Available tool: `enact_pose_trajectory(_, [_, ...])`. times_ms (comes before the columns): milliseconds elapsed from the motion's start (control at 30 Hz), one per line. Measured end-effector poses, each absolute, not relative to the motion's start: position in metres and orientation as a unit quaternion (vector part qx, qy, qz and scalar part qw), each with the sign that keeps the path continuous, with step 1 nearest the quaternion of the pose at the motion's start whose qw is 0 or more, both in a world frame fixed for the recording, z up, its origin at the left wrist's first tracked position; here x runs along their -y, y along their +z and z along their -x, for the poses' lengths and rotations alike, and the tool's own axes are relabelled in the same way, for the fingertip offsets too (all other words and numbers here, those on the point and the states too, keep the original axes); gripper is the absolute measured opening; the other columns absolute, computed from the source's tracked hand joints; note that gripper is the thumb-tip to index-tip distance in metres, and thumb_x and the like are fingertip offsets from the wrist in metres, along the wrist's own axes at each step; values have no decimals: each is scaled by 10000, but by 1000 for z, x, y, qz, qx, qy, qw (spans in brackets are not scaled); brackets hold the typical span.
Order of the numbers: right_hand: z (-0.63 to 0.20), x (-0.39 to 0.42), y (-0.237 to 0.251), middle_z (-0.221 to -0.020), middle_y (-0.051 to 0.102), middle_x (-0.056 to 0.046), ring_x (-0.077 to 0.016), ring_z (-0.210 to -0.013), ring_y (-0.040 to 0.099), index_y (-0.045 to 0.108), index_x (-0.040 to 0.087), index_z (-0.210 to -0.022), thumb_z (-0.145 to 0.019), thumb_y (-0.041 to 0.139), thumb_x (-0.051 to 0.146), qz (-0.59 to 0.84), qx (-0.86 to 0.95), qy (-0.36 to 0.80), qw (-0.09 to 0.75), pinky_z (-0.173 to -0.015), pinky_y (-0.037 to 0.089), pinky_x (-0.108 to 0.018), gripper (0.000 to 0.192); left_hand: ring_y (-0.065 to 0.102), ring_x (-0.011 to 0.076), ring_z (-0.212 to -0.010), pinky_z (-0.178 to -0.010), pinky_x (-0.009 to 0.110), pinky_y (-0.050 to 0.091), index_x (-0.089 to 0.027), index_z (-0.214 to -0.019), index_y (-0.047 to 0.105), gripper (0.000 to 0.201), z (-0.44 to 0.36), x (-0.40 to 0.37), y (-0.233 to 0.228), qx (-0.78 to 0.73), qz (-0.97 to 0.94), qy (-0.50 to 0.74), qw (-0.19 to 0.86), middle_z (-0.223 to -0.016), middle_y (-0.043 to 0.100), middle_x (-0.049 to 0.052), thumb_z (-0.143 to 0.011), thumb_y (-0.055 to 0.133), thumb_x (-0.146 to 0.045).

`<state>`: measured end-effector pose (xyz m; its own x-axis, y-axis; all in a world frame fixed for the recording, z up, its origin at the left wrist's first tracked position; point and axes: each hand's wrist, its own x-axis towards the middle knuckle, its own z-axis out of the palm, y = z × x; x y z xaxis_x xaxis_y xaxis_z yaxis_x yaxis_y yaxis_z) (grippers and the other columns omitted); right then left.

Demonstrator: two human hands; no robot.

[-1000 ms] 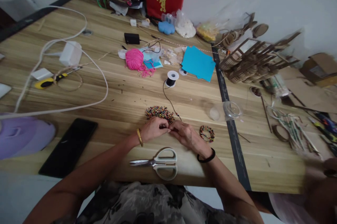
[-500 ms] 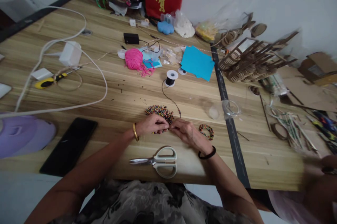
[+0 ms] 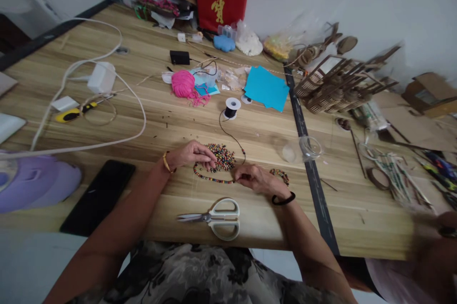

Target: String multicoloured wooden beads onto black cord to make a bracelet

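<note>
A loose pile of small multicoloured beads point(image 3: 222, 156) lies on the table before me. My left hand point(image 3: 194, 154) is over the pile's left edge, fingers stretched out and a little apart, with nothing visible in them. My right hand point(image 3: 255, 178) pinches the right end of a beaded string point(image 3: 214, 180), which curves along the near side of the pile. Behind my right wrist, a finished-looking loop of beads point(image 3: 281, 175) is partly covered. Black cord point(image 3: 231, 135) runs from a spool point(image 3: 232, 108) to near my right hand. Scissors point(image 3: 214, 218) lie closer to me.
A black phone point(image 3: 98, 197) and a purple object point(image 3: 39, 182) lie left, under a white cable point(image 3: 143, 118). Pink yarn point(image 3: 183, 83) and blue sheets point(image 3: 266, 87) sit farther back. A clear cup point(image 3: 310, 148) stands right. Part of another person shows at the right edge.
My left hand has moved left, away from my right hand, and its fingers have opened. The beaded string, mostly covered before, now shows in front of the pile. The right hand keeps its pinch.
</note>
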<state>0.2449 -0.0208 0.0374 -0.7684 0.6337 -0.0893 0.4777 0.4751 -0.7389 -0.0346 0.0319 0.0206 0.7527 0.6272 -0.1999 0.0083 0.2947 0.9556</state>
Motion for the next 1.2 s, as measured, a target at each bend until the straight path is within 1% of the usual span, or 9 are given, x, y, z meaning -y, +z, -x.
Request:
enact_pose_trajectory(133, [-246,20,36,-759,596,10,-96,-650,522,612,154,-819,-860,569,55,317,852,404,101,-608,414,-208,116,722,177,-722,-695,272,568,-90,-913,719,357,41,-34,22,-285,-552,222,752,-823,765,130,-688,802,-354])
enact_pose_trajectory(300, [-247,19,34,-746,598,5,-96,-642,514,616,151,-800,-879,555,85,302,851,417,102,-601,414,-211,120,711,163,-692,-663,248,543,-106,-1052,687,440,49,-36,19,-310,-552,256,731,-793,764,110,-684,808,-316])
enact_pose_trajectory(500, [-248,16,29,-781,608,-3,-102,-682,532,611,148,-805,-871,570,90,296,850,427,95,-629,426,-218,98,702,158,-649,-646,261,553,-83,-800,712,303,51,-37,17,-313,-551,274,724,-778,759,120,-662,821,-329])
enact_pose_trajectory(633, [-250,15,25,-781,605,-4,-104,-686,533,613,150,-817,-877,570,107,295,847,432,92,-632,425,-220,86,708,170,-656,-639,270,560,-70,-775,691,317,52,-38,16,-315,-558,260,723,-768,755,134,-673,815,-344])
enact_pose_trajectory(733, [-251,14,24,-778,604,-4,-101,-677,531,614,149,-822,-872,574,103,302,842,438,86,-623,418,-216,78,702,163,-622,-614,258,559,-80,-772,664,319,54,-39,16,-312,-559,257,724,-731,750,111,-689,804,-354])
enact_pose_trajectory(833, [-252,13,23,-777,606,-3,-100,-676,530,617,149,-828,-864,578,97,310,836,445,80,-621,412,-212,74,681,145,-543,-544,226,538,-92,-794,641,319,61,-40,16,-292,-571,220,736,-694,742,94,-721,779,-371])
enact_pose_trajectory(933, [-252,13,23,-782,609,-5,-101,-679,529,619,150,-836,-856,580,93,313,827,461,76,-624,412,-210,72,673,134,-510,-496,197,515,-97,-830,632,312,68,-42,16,-260,-594,149,747,-713,747,106,-757,749,-377])
enact_pose_trajectory(1033, [-252,13,23,-775,605,-4,-100,-666,523,621,150,-845,-852,580,98,321,820,467,76,-616,409,-207,67,683,122,-540,-497,172,506,-104,-857,627,282,71,-42,16,-243,-613,102,745,-769,755,117,-796,715,-365])
enact_pose_trajectory(1200, [-252,13,25,-764,599,-3,-100,-656,514,617,151,-835,-866,563,119,322,819,470,76,-613,403,-212,70,697,114,-648,-498,127,479,-109,-842,652,195,65,-40,16,-239,-652,72,716,-824,750,108,-820,690,-298])
